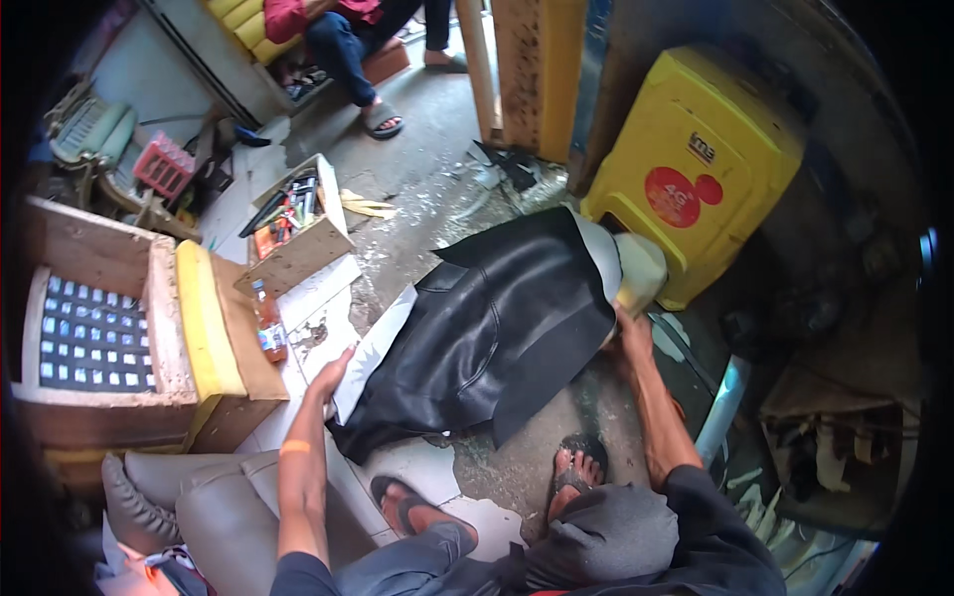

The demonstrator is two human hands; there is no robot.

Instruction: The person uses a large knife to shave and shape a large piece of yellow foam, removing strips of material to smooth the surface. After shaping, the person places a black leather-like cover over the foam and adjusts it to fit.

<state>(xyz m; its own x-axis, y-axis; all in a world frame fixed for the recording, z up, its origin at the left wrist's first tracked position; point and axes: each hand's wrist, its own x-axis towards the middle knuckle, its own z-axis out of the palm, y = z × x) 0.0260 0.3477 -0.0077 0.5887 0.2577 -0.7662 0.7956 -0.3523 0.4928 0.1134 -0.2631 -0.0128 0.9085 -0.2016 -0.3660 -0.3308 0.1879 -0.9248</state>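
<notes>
A black leather-like upholstery cover [477,313] with stitched seams lies draped in front of me over something bulky. Its pale backing [376,350] shows along the left edge. My left hand [333,376] grips that edge, thumb on top and fingers hidden beneath. At the cover's right end my right hand [632,335] is closed on the edge, its fingertips partly hidden. Just beyond it, a pale foam-like piece [642,270] protrudes from the cover against a yellow plastic container. What fills the cover is mostly out of sight.
A wooden box of tools [294,257] stands left of the cover, near a bottle of amber liquid [270,328]. Farther left is a wooden seat frame with webbing [97,335]. The yellow container [693,171] stands at right. Another person's sandalled foot [382,119] is ahead.
</notes>
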